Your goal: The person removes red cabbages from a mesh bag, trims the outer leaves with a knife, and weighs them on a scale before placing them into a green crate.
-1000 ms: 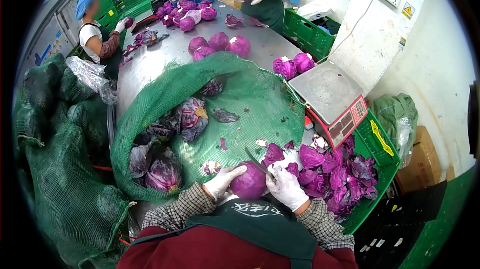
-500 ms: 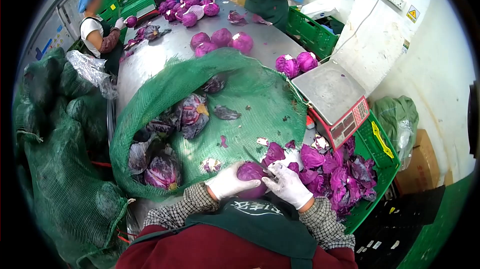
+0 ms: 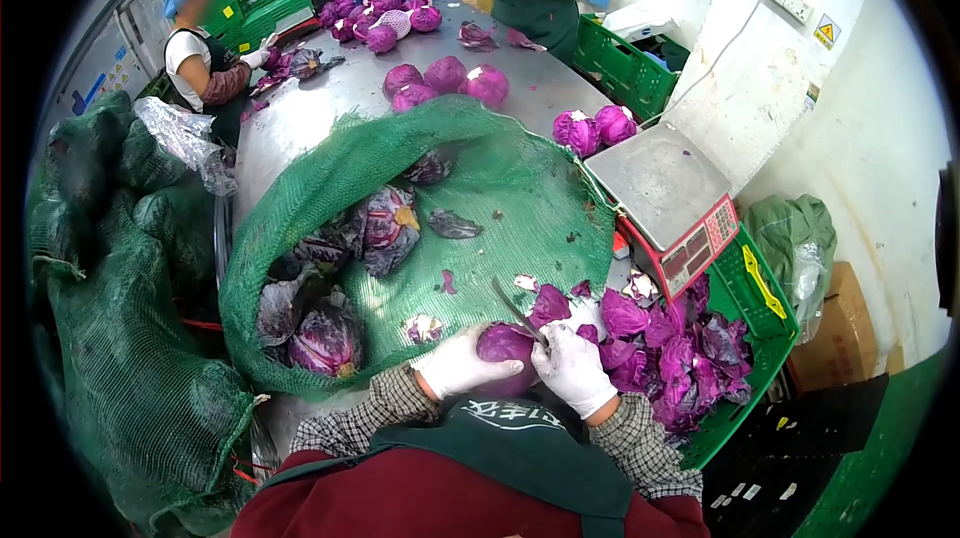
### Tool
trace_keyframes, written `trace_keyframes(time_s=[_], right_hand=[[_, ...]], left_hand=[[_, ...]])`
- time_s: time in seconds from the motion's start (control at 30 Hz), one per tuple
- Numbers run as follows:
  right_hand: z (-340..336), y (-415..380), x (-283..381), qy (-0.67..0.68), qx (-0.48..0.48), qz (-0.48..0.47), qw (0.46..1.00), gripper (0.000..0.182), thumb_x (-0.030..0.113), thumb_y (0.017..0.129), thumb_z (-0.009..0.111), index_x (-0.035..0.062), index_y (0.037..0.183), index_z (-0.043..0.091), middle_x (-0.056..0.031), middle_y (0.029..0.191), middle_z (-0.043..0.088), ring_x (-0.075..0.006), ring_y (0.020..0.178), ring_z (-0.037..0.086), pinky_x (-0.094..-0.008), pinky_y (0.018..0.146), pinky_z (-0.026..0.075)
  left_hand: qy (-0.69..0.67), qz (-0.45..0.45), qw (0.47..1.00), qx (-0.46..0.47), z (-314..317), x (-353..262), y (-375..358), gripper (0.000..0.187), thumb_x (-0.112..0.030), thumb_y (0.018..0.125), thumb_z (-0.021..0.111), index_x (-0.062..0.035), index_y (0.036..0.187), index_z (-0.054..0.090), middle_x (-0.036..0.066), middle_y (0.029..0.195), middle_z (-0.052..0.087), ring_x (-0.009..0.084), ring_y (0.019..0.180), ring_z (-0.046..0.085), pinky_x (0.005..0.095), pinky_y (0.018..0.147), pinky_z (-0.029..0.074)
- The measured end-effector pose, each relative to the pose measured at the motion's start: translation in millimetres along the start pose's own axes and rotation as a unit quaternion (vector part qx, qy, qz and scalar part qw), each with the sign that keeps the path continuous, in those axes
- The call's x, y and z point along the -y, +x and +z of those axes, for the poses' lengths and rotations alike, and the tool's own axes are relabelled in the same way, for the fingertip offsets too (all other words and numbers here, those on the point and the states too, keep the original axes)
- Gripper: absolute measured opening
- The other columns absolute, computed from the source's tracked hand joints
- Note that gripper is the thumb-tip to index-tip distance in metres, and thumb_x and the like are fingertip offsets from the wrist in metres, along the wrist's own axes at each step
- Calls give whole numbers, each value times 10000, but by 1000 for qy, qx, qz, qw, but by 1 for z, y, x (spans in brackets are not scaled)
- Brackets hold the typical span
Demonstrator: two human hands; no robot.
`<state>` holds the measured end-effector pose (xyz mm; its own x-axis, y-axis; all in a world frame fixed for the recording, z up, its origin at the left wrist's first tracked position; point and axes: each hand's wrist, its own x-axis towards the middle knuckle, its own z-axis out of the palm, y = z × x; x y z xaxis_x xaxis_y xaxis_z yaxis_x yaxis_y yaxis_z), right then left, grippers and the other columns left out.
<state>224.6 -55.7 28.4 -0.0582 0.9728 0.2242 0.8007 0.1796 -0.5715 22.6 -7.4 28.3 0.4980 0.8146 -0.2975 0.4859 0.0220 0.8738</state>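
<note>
Spanning the frame from lower middle to upper middle, the metal table (image 3: 330, 103) serves as the shared surface on which most things lie. Bulging netted sacks (image 3: 130, 328) pile down the left edge, apparently kept beside the table to leave its top for work. A green net (image 3: 510, 228) spreads across the centre, its mouth facing the wearer, which probably keeps the dark-leaved heads (image 3: 328, 343) in its left fold within easy reach. At lower right, a green crate (image 3: 725, 428) sits close to the right arm; loose purple leaves (image 3: 680, 363) fill it, so it seems placed to catch them nearby. Above it, the scale (image 3: 660, 183) stands at the table's right side, its keypad turned toward the wearer, likely for reading. At lower middle, near the apron, the gloved left hand (image 3: 465, 363) cups the left side of a purple cabbage (image 3: 503, 343), presumably to steady it. The gloved right hand (image 3: 578, 368) is closed around a knife (image 3: 517, 309), whose blade points to the upper left, perhaps angled for control; whether its edge touches the cabbage, I cannot tell.
</note>
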Motion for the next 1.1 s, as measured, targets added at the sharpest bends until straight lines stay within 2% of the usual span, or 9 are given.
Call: trace_keyframes(time_s=[0.37, 0.5, 0.6, 0.73, 0.9, 0.97, 1.0, 1.03, 1.1], right_hand=[[-24, -4, -72, -41, -164, 65, 983, 124, 102, 820, 607, 41, 926, 583, -167, 799, 602, -351, 731, 621, -422, 640, 509], [-85, -40, -91, 27, -220, 195, 955, 123, 61, 818, 636, 27, 930, 595, -143, 767, 579, -279, 680, 594, -378, 650, 499], [-103, -85, -129, -67, -311, 213, 924, 298, 54, 800, 680, -9, 1068, 565, -118, 889, 556, -219, 797, 559, -323, 719, 482], [-108, -118, -97, 195, -317, 293, 881, 299, 65, 864, 648, -1, 1136, 542, -26, 898, 540, -96, 789, 508, -250, 729, 459], [-52, -126, -38, 391, -226, 299, 841, 243, 157, 918, 613, 27, 1117, 559, -30, 741, 607, -80, 485, 510, -227, 431, 399], [28, -144, -59, 411, -206, 304, 835, 449, 172, 928, 621, 169, 1350, 472, -24, 887, 642, -61, 597, 548, -216, 493, 467], [22, -142, -52, 500, -119, 374, 772, 342, 153, 944, 573, 84, 1277, 533, -16, 834, 644, -55, 548, 529, -219, 486, 439], [33, -143, -39, 414, -171, 285, 847, 331, 176, 955, 559, 67, 1267, 538, -14, 829, 645, -54, 573, 541, -223, 489, 443], [17, -152, -33, 466, -120, 334, 810, 319, 208, 960, 561, 70, 1248, 560, -26, 866, 663, -66, 648, 579, -224, 546, 470]], left_hand=[[-288, 106, 950, 51, -20, 20, -19, 1013, -309, 653, 852, 42, 1430, 306, 181, 1372, 456, 258, 1252, 481, 376, 1072, 383], [-697, 38, 671, 249, -26, 51, 9, 815, -356, 761, 739, -29, 1412, 373, 199, 1399, 444, 331, 1280, 460, 439, 1084, 391], [-744, 34, 623, 241, -22, 32, 44, 653, -465, 876, 503, -80, 1396, 407, 167, 1396, 457, 354, 1277, 449, 522, 1079, 363], [-677, 28, 685, 266, -31, -76, 86, 682, -534, 889, 525, -116, 1405, 370, 159, 1401, 451, 331, 1279, 454, 563, 1051, 380], [-288, 214, 933, -9, 15, -147, 204, 782, -434, 780, 731, 27, 1340, 440, 172, 1291, 539, 276, 1190, 541, 408, 1028, 428], [-12, 326, 933, -152, 32, -171, 247, 1008, -509, 619, 818, 37, 1363, 413, 214, 1370, 448, 302, 1285, 442, 406, 1100, 340], [97, 346, 919, -163, 39, -183, 261, 1052, -537, 596, 807, 20, 1386, 393, 234, 1434, 348, 334, 1347, 342, 418, 1123, 296], [167, 363, 902, -165, 44, -195, 268, 1051, -550, 606, 792, 13, 1394, 383, 233, 1447, 324, 348, 1354, 324, 424, 1120, 300], [282, 408, 849, -183, 56, -208, 285, 1040, -577, 609, 776, -22, 1396, 381, 223, 1455, 309, 365, 1365, 295, 453, 1080, 358]])
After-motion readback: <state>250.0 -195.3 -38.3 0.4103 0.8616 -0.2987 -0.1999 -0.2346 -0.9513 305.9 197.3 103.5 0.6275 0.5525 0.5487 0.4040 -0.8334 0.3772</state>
